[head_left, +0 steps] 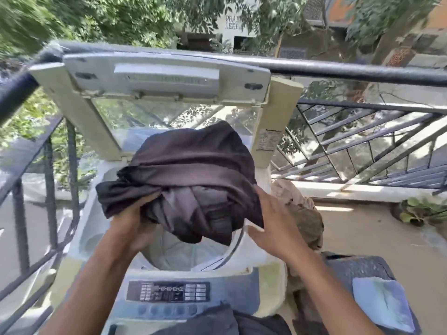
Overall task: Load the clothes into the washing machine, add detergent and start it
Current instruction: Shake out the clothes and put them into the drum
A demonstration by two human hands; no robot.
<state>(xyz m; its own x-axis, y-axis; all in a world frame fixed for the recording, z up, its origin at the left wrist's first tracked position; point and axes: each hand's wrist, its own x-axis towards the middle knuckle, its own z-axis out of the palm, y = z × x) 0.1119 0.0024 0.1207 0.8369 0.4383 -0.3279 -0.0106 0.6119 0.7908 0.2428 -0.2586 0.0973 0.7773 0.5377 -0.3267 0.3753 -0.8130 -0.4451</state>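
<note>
A top-loading washing machine [261,259] stands in front of me with its lid [167,78] raised. A bundle of dark clothing [193,170] hangs over the open drum [183,252]. My left hand [131,222] grips the bundle's lower left edge from below. My right hand [273,226] lies flat against the bundle's right side, its fingers straight. The control panel [168,291] with buttons faces me at the machine's front. Inside the drum the pale bottom shows.
A dark metal railing [362,71] runs behind and to both sides of the machine. More crumpled cloth [304,218] lies to the right of the machine, above a dark basket [358,269] with a light blue cloth [382,303]. A potted plant [418,211] sits at right.
</note>
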